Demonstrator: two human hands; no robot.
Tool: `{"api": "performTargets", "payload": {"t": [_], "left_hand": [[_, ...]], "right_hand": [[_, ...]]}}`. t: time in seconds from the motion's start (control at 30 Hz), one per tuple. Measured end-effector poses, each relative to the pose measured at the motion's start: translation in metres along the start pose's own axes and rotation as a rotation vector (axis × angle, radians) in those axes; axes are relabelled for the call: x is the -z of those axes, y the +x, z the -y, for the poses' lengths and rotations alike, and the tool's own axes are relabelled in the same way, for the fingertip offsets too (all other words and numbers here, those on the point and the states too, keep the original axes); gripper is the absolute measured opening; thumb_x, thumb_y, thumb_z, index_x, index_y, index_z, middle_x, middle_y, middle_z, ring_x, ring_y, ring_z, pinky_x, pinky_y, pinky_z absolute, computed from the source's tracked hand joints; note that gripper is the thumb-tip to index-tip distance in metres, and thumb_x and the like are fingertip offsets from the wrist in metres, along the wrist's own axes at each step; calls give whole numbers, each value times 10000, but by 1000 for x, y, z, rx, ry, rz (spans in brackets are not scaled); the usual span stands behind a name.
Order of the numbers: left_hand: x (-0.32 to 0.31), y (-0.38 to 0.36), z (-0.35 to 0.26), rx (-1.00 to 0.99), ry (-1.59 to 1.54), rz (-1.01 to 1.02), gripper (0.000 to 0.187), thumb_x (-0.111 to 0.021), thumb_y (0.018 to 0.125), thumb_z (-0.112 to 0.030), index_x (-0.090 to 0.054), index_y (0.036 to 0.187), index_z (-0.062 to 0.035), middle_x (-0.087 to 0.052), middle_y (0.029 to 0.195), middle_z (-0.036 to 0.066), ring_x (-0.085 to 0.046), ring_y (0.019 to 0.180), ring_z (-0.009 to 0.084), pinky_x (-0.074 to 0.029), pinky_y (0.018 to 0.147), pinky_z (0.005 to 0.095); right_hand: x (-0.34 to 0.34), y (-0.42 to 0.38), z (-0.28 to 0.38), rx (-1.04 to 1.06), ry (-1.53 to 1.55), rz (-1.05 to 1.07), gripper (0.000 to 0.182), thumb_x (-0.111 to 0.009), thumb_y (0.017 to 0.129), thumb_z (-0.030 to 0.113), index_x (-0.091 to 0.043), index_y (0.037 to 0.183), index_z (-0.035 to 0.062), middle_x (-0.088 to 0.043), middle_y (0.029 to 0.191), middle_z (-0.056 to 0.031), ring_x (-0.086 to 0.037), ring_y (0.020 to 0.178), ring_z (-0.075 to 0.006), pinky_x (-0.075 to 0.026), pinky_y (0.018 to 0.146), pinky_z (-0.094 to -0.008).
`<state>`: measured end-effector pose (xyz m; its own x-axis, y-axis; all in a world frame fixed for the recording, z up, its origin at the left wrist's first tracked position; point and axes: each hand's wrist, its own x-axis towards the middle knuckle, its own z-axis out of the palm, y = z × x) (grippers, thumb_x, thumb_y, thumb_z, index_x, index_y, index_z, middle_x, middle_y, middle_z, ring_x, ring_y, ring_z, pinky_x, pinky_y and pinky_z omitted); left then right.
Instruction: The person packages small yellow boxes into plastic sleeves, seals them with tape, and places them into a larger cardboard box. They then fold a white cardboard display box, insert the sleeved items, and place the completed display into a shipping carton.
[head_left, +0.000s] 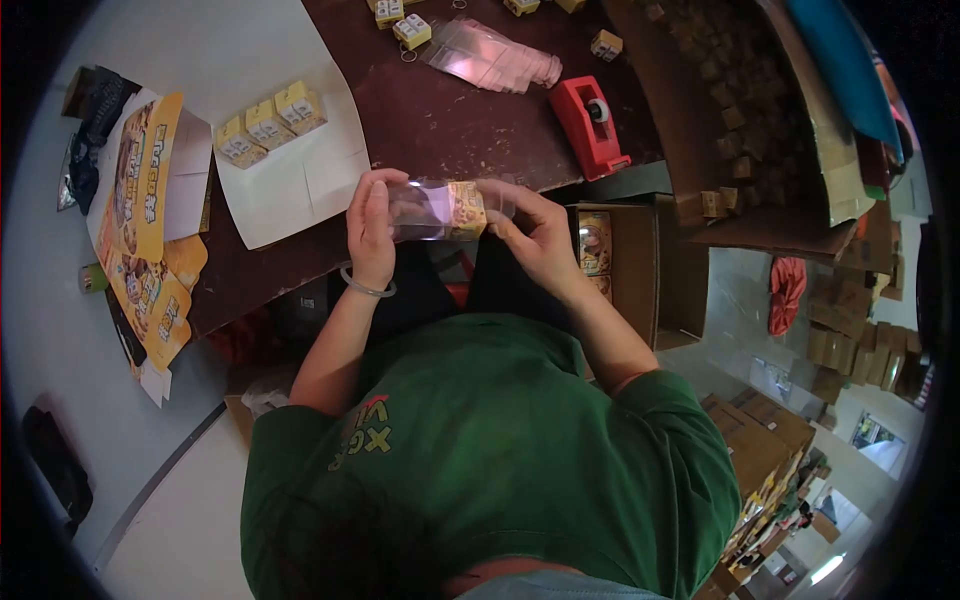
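Observation:
My left hand point(372, 225) grips the left end of a clear plastic box point(424, 212), its thumb and fingers closed on the film. Inside the right part of this box sits a small yellow printed box point(467, 208). My right hand point(538, 240) has its fingers on the right end, thumb below and index finger above. Both hands hold it level over my lap, just off the table edge. Beyond it, a stack of flat clear plastic sleeves point(490, 57) lies on the dark red table point(420, 125). A red tape dispenser point(588, 130) stands to their right.
Three yellow cube-like boxes point(268, 126) stand in a row on white card point(300, 190). Several small cubes point(412, 30) lie at the far edge. Printed yellow cardboard point(150, 250) leans at left. On the right are a large carton point(840, 150) of small boxes and an open carton point(632, 265) below.

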<state>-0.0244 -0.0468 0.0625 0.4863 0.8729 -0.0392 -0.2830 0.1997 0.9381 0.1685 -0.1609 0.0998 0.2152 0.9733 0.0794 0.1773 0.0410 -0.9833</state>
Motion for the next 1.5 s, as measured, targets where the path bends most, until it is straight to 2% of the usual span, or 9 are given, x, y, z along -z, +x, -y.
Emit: {"api": "performTargets", "payload": {"t": [0.07, 0.53, 0.6, 0.87, 0.93, 1.1, 1.3, 1.4, 1.5], "left_hand": [[-2, -1, 0, -12, 5, 11, 345, -384, 1052, -319, -531, 1133, -17, -571, 1021, 89, -615, 851, 171, -516, 760, 293], [9, 5, 14, -18, 111, -87, 321, -395, 1046, -270, -572, 1104, -8, -575, 1002, 80, -589, 849, 129, -514, 740, 277], [5, 5, 11, -50, 124, -129, 299, -405, 1039, -243, -600, 1055, -16, -583, 947, 36, -531, 840, 77, -432, 734, 219], [-3, 1, -5, 63, 1, -95, 341, -352, 1046, -261, -579, 1088, -10, -585, 1022, 46, -550, 941, 121, -420, 882, 257], [-15, -8, 5, 8, 140, 35, 428, -288, 1051, -315, -555, 1149, 5, -581, 1069, 79, -539, 1015, 152, -403, 936, 277], [-29, -23, 11, -27, 48, 100, 537, -286, 1037, -370, -394, 1417, -6, -505, 1294, 137, -504, 1165, 189, -376, 1034, 317], [-11, 15, -15, 631, -274, 806, 870, -745, 830, -132, -227, 1521, -29, -528, 1334, 119, -529, 1214, 191, -393, 1048, 331], [-24, 29, 6, 313, 56, 565, 770, -768, 788, -58, -344, 1429, -27, -554, 1239, 83, -542, 1176, 180, -400, 1040, 317], [-32, 48, 46, 15, 227, 213, 575, -722, 778, 37, -435, 1272, -25, -552, 1227, 94, -536, 1189, 193, -385, 1060, 326]], "right_hand": [[-3, 6, -7, 220, -177, -93, 339, -659, 863, -6, -671, 1193, 66, -662, 1011, -108, -637, 851, -162, -506, 768, -262], [-9, 4, 7, 215, -295, -105, 337, -704, 816, -25, -697, 1142, 61, -678, 940, -118, -660, 821, -207, -525, 736, -290], [-20, 0, 14, 265, -338, -75, 330, -673, 828, -35, -696, 1142, 63, -669, 933, -129, -658, 836, -251, -527, 757, -309], [-5, -6, 9, -172, 296, 250, 481, -661, 886, 23, -536, 1350, 25, -609, 1292, -115, -598, 1121, -148, -491, 963, -314], [-12, -7, 10, -293, 394, 338, 446, -674, 896, 56, -571, 1329, 40, -604, 1319, -105, -569, 1183, -167, -459, 1011, -326], [5, 3, 7, -61, 91, 433, 280, -636, 942, 138, -668, 1205, 48, -655, 1236, -114, -581, 1179, -217, -432, 1020, -350], [63, 61, 33, -1, 87, 923, 244, -671, 907, 118, -686, 1120, 1, -688, 1130, -146, -636, 1089, -242, -483, 948, -347], [128, 128, 29, 209, -87, 343, 283, -661, 913, 136, -650, 1156, -9, -678, 1128, -151, -637, 1073, -227, -489, 945, -337], [208, 199, -43, -139, -981, -335, 321, -653, 920, 152, -613, 1201, 1, -664, 1146, -130, -632, 1069, -214, -501, 935, -336]]}}
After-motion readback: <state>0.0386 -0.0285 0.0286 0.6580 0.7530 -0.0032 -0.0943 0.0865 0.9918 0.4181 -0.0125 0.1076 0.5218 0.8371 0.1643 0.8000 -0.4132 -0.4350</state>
